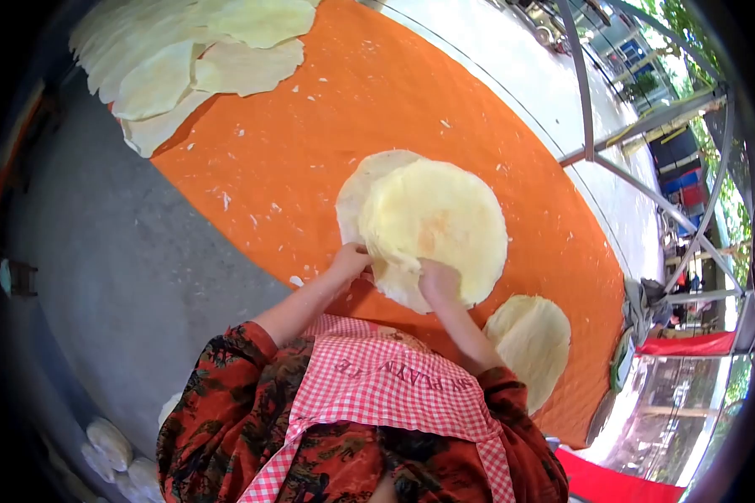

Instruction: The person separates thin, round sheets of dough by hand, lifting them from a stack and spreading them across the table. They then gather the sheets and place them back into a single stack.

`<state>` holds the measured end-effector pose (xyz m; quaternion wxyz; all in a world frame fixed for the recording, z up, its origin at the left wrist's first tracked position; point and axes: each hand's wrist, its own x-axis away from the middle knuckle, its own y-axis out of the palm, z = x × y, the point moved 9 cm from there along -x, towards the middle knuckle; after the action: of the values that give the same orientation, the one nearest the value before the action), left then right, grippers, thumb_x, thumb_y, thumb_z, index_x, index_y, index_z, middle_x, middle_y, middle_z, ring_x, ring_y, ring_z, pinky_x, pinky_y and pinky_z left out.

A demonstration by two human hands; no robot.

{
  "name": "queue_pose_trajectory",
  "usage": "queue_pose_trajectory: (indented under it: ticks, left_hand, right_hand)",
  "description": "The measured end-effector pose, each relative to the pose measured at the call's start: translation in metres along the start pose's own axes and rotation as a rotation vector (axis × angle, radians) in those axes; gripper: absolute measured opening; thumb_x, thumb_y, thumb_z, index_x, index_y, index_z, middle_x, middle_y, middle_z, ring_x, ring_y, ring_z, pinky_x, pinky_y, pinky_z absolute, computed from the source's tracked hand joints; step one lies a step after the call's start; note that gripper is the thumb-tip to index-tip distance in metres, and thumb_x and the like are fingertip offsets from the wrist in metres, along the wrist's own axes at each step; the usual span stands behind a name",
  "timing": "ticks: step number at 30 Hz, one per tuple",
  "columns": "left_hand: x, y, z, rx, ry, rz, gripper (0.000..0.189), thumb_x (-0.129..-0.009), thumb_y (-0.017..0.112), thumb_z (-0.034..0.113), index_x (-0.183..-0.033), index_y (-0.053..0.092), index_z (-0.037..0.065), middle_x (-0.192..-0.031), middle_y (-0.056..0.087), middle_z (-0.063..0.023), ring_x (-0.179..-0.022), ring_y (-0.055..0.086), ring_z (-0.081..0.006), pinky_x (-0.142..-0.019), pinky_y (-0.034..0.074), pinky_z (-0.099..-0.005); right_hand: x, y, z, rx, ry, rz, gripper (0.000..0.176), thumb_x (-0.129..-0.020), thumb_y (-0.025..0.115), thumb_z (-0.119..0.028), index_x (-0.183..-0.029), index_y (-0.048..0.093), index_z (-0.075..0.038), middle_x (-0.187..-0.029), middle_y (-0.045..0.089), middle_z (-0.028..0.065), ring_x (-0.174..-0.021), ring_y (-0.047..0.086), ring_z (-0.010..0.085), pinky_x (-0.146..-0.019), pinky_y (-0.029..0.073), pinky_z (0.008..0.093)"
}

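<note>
A stack of thin, pale round flatbreads lies on the orange cloth in front of me, its top one browned in the middle. Another flatbread sticks out from under its left side. My left hand is at the stack's near left edge, fingers closed on the rim of a flatbread. Over the near part of the stack, my right hand has its fingers curled around a slightly lifted fold of flatbread. How many layers each hand grips cannot be made out.
The orange cloth covers a long table and carries scattered pale crumbs. Many overlapping flatbreads spread over its far left end. A folded flatbread lies near my right elbow. Metal frame poles stand beyond the table on the right.
</note>
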<state>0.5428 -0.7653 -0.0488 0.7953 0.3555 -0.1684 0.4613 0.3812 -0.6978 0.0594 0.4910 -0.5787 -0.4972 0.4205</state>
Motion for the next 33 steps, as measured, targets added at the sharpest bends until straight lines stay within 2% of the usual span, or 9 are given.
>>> queue_pose_trajectory:
  ticks: [3, 7, 13, 16, 20, 23, 26, 29, 33]
  left_hand:
    - [0.003, 0.016, 0.010, -0.122, 0.083, -0.072, 0.026, -0.083, 0.061, -0.001, -0.107, 0.052, -0.005, -0.089, 0.063, -0.0146, -0.072, 0.066, -0.0262, -0.063, 0.056, -0.0358]
    - [0.011, 0.022, -0.002, 0.126, 0.040, -0.023, 0.040, -0.087, 0.058, -0.002, -0.125, 0.047, 0.004, -0.108, 0.061, -0.0124, -0.091, 0.065, -0.0263, -0.068, 0.058, -0.0385]
    - [0.014, 0.036, -0.007, 0.544, -0.027, -0.335, 0.049, -0.093, 0.047, -0.001, -0.139, 0.039, 0.011, -0.118, 0.061, -0.0086, -0.098, 0.064, -0.0246, -0.083, 0.058, -0.0408]
    - [0.017, 0.036, -0.005, 0.539, -0.025, -0.343, 0.044, -0.091, 0.046, -0.002, -0.134, 0.045, 0.009, -0.114, 0.062, -0.0081, -0.093, 0.065, -0.0242, -0.077, 0.059, -0.0392]
    - [-0.012, 0.019, -0.031, 0.337, 0.058, -0.157, 0.037, -0.088, 0.048, -0.004, -0.123, 0.054, 0.006, -0.104, 0.065, -0.0081, -0.083, 0.066, -0.0236, -0.066, 0.059, -0.0383]
    - [-0.014, 0.018, -0.029, 0.209, 0.074, -0.044, 0.033, -0.086, 0.052, -0.002, -0.118, 0.056, 0.005, -0.098, 0.065, -0.0085, -0.079, 0.066, -0.0235, -0.061, 0.058, -0.0384]
    - [-0.004, 0.023, -0.022, 0.163, 0.064, 0.012, 0.032, -0.086, 0.057, 0.002, -0.118, 0.054, 0.003, -0.096, 0.065, -0.0099, -0.078, 0.066, -0.0240, -0.059, 0.058, -0.0386]
    - [0.002, 0.026, -0.016, 0.137, 0.074, 0.044, 0.034, -0.086, 0.062, 0.008, -0.118, 0.053, 0.002, -0.097, 0.064, -0.0117, -0.075, 0.065, -0.0238, -0.056, 0.057, -0.0370]
    - [0.001, 0.022, -0.020, 0.146, 0.050, 0.088, 0.040, -0.085, 0.065, 0.012, -0.120, 0.051, 0.000, -0.098, 0.064, -0.0135, -0.072, 0.064, -0.0236, -0.053, 0.056, -0.0343]
  right_hand:
    - [-0.008, -0.002, 0.019, -0.057, 0.066, -0.028, 0.021, -0.078, 0.060, -0.012, -0.094, 0.071, -0.019, -0.075, 0.066, 0.0135, -0.072, 0.065, 0.0330, -0.065, 0.051, 0.0429]
    - [-0.009, 0.000, 0.022, -0.081, 0.097, -0.030, 0.021, -0.080, 0.061, -0.016, -0.099, 0.071, -0.021, -0.079, 0.067, 0.0135, -0.074, 0.066, 0.0331, -0.066, 0.051, 0.0428]
    - [-0.012, 0.004, 0.032, -0.129, 0.125, -0.062, 0.022, -0.080, 0.062, -0.018, -0.100, 0.071, -0.021, -0.080, 0.067, 0.0139, -0.075, 0.066, 0.0327, -0.067, 0.051, 0.0426]
    - [-0.012, -0.007, 0.023, -0.135, 0.139, -0.042, 0.022, -0.080, 0.062, -0.017, -0.099, 0.072, -0.020, -0.080, 0.067, 0.0143, -0.075, 0.066, 0.0330, -0.067, 0.050, 0.0427]
    - [-0.009, -0.006, -0.003, -0.007, 0.090, -0.017, 0.019, -0.078, 0.057, -0.010, -0.092, 0.070, -0.011, -0.075, 0.066, 0.0139, -0.070, 0.065, 0.0335, -0.064, 0.050, 0.0433]
    - [-0.003, -0.010, -0.026, 0.005, -0.017, 0.058, 0.021, -0.077, 0.059, -0.011, -0.096, 0.068, -0.011, -0.080, 0.067, 0.0140, -0.074, 0.065, 0.0345, -0.068, 0.051, 0.0436]
    - [-0.006, 0.006, -0.013, -0.071, 0.027, 0.027, 0.024, -0.078, 0.059, -0.013, -0.100, 0.067, -0.010, -0.089, 0.068, 0.0135, -0.083, 0.065, 0.0325, -0.073, 0.051, 0.0436]
    - [-0.011, -0.002, -0.015, -0.053, 0.135, -0.155, 0.029, -0.080, 0.060, -0.020, -0.105, 0.067, -0.008, -0.098, 0.067, 0.0156, -0.091, 0.065, 0.0318, -0.078, 0.051, 0.0429]
    - [-0.006, -0.008, -0.040, -0.032, -0.046, -0.015, 0.047, -0.082, 0.062, -0.031, -0.117, 0.056, 0.000, -0.104, 0.064, 0.0208, -0.091, 0.065, 0.0345, -0.077, 0.053, 0.0423]
